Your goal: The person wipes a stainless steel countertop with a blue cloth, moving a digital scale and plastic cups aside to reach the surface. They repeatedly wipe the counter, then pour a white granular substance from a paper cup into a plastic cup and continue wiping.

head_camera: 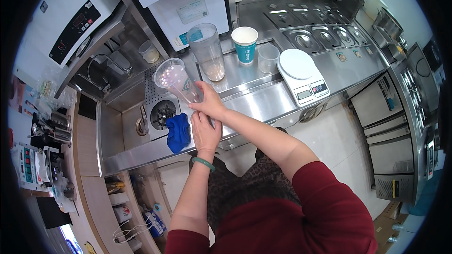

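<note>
My right hand [210,101] is closed around the lower part of a clear plastic cup [182,84] with a green print. The cup leans in this view; small pale pink and white dots show inside near its rim, and I cannot tell what they are. My left hand [206,131] lies just below the right one, at the counter's front edge, its fingers close together. Whether it grips anything is hidden. A crumpled blue cloth [178,133] lies left of it. Beyond my hands stands a tall clear pitcher [207,54] with brownish residue at its bottom.
Right of the pitcher stand a teal paper cup [246,47], a small clear cup [268,58] and a white digital scale [303,77]. A cup rinser [163,114] and a sink [130,127] are at left. A white dispenser [189,10] and lidded steel pans [303,40] stand behind.
</note>
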Tool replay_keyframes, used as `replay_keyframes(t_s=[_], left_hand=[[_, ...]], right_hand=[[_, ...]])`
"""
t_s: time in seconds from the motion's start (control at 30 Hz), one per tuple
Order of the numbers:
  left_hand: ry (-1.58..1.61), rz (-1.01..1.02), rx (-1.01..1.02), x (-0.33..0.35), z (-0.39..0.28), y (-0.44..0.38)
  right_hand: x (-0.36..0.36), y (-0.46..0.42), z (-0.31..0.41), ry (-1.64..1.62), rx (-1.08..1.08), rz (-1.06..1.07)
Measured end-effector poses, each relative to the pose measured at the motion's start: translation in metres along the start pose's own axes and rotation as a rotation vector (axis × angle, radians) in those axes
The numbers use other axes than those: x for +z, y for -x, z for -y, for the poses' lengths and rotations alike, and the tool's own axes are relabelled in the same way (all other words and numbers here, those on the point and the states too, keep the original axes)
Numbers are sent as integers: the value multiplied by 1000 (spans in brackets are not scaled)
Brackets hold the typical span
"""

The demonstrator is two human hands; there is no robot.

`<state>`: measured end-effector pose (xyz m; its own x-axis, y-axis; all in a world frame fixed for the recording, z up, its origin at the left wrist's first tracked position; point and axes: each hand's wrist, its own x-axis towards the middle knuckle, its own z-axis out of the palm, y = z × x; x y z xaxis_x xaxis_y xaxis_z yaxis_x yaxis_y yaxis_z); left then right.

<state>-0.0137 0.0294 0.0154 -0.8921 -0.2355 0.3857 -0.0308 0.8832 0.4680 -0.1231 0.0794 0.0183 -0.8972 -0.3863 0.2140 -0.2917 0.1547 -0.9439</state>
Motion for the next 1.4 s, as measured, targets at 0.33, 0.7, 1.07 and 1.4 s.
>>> replay_keyframes(t_s=[0.33, 0.7, 1.07, 1.4], left_hand=[[19, 8, -18, -1, -2, 0], [45, -28, -26, 3, 2, 1], [56, 31, -93, -3, -1, 0], [41, -2, -65, 1, 1, 0]], right_hand=[[19, -19, 17, 4, -68, -55], [27, -24, 16, -15, -14, -110], [32, -21, 20, 69, -46, -139], [31, -23, 14, -46, -49, -112]])
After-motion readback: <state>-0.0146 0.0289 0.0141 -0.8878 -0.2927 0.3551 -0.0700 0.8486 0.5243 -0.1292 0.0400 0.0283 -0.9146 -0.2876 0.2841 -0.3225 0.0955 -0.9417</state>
